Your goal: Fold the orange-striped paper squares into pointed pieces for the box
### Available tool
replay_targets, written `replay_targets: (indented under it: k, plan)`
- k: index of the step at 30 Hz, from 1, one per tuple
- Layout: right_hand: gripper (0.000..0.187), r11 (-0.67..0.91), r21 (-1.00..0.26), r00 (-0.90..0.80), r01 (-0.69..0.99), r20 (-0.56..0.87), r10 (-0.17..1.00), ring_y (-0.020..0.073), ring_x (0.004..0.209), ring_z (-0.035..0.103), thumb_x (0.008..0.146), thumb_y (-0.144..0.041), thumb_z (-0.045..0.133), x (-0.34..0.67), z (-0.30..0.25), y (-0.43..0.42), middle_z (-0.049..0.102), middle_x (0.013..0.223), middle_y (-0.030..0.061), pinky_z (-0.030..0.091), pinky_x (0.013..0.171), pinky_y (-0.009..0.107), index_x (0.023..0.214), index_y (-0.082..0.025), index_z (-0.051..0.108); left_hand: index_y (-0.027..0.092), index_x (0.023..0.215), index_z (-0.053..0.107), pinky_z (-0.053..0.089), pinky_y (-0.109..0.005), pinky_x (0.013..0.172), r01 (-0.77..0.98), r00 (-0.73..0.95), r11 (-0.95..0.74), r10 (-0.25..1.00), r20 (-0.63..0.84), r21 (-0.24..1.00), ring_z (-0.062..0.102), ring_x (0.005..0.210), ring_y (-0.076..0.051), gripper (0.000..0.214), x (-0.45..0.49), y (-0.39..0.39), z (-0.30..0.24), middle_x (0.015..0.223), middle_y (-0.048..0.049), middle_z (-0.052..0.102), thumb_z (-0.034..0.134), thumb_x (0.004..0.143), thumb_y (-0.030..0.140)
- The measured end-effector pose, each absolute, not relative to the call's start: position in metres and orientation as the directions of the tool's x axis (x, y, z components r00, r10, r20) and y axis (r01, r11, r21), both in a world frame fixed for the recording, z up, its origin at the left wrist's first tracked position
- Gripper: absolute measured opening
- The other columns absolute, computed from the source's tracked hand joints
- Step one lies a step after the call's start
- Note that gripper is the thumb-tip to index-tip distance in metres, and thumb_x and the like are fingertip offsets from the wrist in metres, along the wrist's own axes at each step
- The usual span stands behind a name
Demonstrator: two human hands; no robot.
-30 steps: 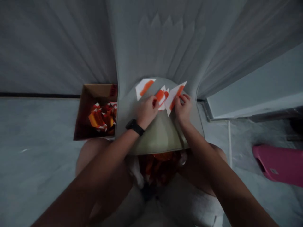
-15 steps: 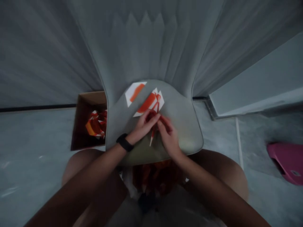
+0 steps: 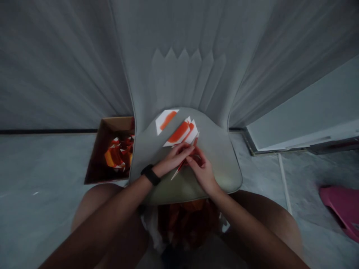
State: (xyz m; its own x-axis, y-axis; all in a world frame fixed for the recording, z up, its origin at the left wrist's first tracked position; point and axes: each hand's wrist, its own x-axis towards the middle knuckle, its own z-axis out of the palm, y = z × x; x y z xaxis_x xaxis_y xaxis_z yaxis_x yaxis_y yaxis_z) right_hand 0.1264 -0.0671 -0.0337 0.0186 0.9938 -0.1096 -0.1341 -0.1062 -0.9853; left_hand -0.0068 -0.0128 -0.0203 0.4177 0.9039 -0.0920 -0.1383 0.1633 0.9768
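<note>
Grey pleated fabric (image 3: 179, 74) fans up and out across the top of view, with a pale grey wall panel (image 3: 303, 108) at upper right. Speckled grey floor (image 3: 42, 164) below, carrying a thin white strip (image 3: 284, 183) and a bright pink plastic object (image 3: 338, 209) cut off by the right edge. Open brown cardboard box (image 3: 109, 129) at left, just beside a rounded pale grey-green board (image 3: 221, 168) that sits over the person's bare knees (image 3: 269, 213). Box holds crumpled orange, red and white paper pieces (image 3: 117, 157). Orange-red crumpled material (image 3: 186, 224) lies below the board's near edge; cloth or paper, cannot tell.

On the board: white paper rectangle with orange smear (image 3: 166, 121), near overlapping white paper pieces with orange bands (image 3: 179, 133). Left hand (image 3: 172, 158), black wristband (image 3: 150, 175) on its wrist, and right hand (image 3: 203, 173) are together over the board, both pinching a thin red-and-white rolled paper stick (image 3: 179, 168), its pointed white tip angled down-left.
</note>
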Motion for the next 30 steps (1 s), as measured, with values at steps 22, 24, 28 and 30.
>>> replay_targets:
  k: [22,24,28,30]
  plan:
    - [0.03,-0.047,-0.975,0.126,0.218,-0.019,0.992,0.0219,0.085,0.07,0.087,-0.043,0.063,0.142,-0.024,-0.06,0.078,0.096,0.0068,0.056,0.08,0.036,0.101,-0.02,0.076,0.019,0.084,0.057,0.038,-0.022,0.048,0.2,0.407,-0.037,0.912,-0.049,0.979,0.049,0.052,-0.01,0.03,-0.013,-0.015,-0.016,0.064,0.0031,0.056,0.059,0.09,0.047]
    - [0.032,-0.049,-0.976,0.147,0.214,-0.018,0.989,0.0225,0.087,0.07,0.087,-0.044,0.063,0.143,-0.023,-0.059,0.078,0.096,0.0075,0.056,0.081,0.036,0.101,-0.019,0.077,0.019,0.085,0.057,0.037,-0.023,0.045,0.183,0.404,0.007,0.911,-0.081,0.983,0.048,0.048,-0.01,0.029,-0.015,-0.015,-0.017,0.063,0.0035,0.054,0.055,0.092,0.046]
    - [0.033,-0.061,-0.976,0.179,0.208,-0.023,0.984,0.022,0.085,0.07,0.086,-0.047,0.065,0.151,-0.023,-0.052,0.077,0.094,0.0077,0.056,0.08,0.036,0.098,-0.018,0.076,0.018,0.084,0.058,0.038,-0.023,0.048,0.186,0.413,-0.012,0.908,-0.067,0.983,0.05,0.05,-0.01,0.029,-0.023,-0.01,-0.019,0.062,0.0031,0.054,0.056,0.093,0.046]
    - [0.034,-0.064,-0.979,0.191,0.196,-0.026,0.981,0.0214,0.083,0.069,0.084,-0.049,0.067,0.157,-0.023,-0.047,0.077,0.091,0.0072,0.056,0.079,0.036,0.095,-0.018,0.076,0.018,0.083,0.059,0.04,-0.024,0.053,0.16,0.426,-0.052,0.905,-0.021,0.986,0.052,0.054,-0.011,0.03,-0.028,-0.007,-0.018,0.067,0.0015,0.057,0.058,0.092,0.046]
